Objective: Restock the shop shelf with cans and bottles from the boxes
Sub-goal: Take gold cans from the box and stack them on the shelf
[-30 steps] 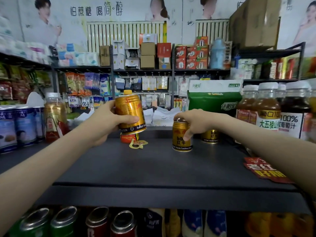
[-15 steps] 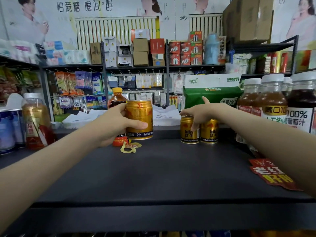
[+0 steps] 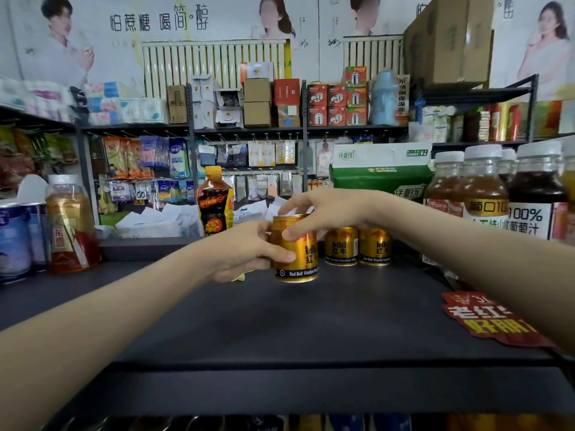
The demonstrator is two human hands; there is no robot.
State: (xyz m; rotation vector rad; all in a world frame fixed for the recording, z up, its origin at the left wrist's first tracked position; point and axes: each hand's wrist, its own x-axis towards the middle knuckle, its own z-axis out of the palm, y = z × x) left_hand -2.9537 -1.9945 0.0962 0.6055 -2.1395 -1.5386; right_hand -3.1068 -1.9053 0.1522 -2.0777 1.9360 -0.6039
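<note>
Gold can [image 3: 298, 256] is at mid-frame, upright, long axis vertical, both hands on it. Nearest is the dark shelf [image 3: 280, 331] deck, with a red promo sticker [image 3: 485, 321] at its lower-right edge. Left hand [image 3: 245, 253] is on a forearm running in from lower left, fingers and thumb wrapped round the can's left side at mid-body. Right hand [image 3: 323, 213] enters from the right and drapes over the can top, thumb on the front face, fingers curved over the rim. Can't tell whether the base touches the deck or hangs just above it. Key relation: two shelved cans [image 3: 340, 245] stand side by side just behind and right of the held one, labels out. The free slot looks to be left of that pair, straight behind the held can, so I judge a short push away and slightly right. Right hand is nearer the row and risks clipping the nearer shelved can. Farther back left stands an orange-capped bottle [image 3: 214, 203]; juice bottles [image 3: 485, 194] are at far right.
</note>
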